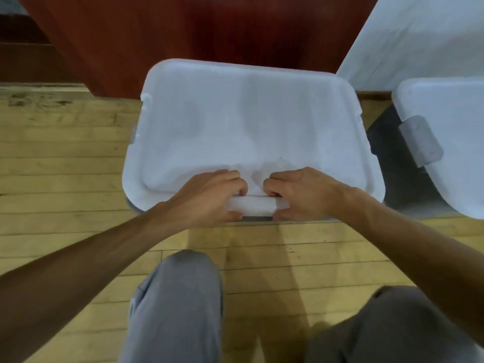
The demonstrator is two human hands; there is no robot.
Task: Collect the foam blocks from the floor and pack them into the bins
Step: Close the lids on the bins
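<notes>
While a white lid (248, 121) covers the bin (135, 206) on the wooden floor (65, 163), the left hand (207, 196) and right hand (301, 192) both curl around its near latch (252, 205).

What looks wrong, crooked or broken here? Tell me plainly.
Nothing stands out. The lid lies flat and square, and the left hand and right hand grip its front latch. The second lid to the right is also on.
</notes>
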